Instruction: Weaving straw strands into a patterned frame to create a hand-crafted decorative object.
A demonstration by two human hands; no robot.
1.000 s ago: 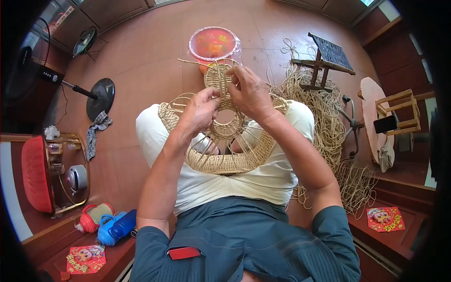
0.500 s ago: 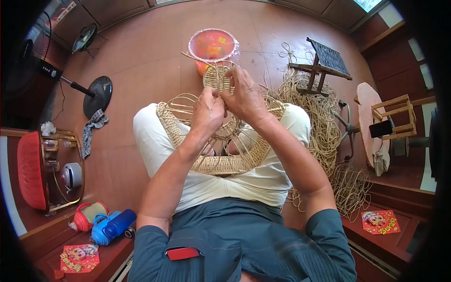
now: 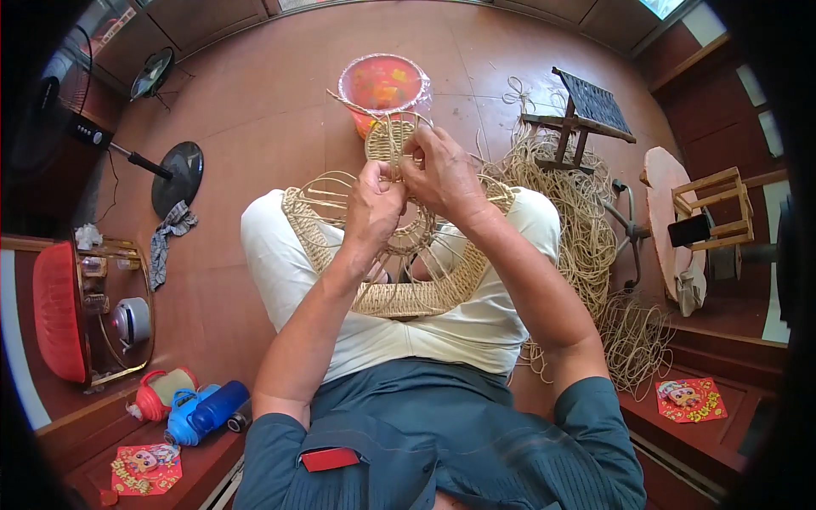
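Across my lap lies a woven straw piece [image 3: 406, 300], with a thick plaited band curving round the near side and open loops and spokes inside it. A small tightly woven oval panel [image 3: 384, 144] rises from its far side. My left hand [image 3: 376, 202] is closed, pinching straw cord at the panel's near end. Right beside it, my right hand [image 3: 440, 172] is closed on the panel's right edge, its fingers bent round the cord. The fingertips hide the exact strand. A loose cord end [image 3: 347, 101] sticks out to the far left of the panel.
A red plastic-lined bucket [image 3: 384, 83] stands just beyond the panel. Heaped straw cord [image 3: 574, 229] lies to my right, beside a folding stool [image 3: 591, 110]. At left are a fan base [image 3: 178, 178], a checked cloth [image 3: 171, 238] and a blue bottle [image 3: 218, 406].
My right fingers have curled in and moved slightly lower on the panel. My left hand has shifted a little to the left. The lap piece stays in place.
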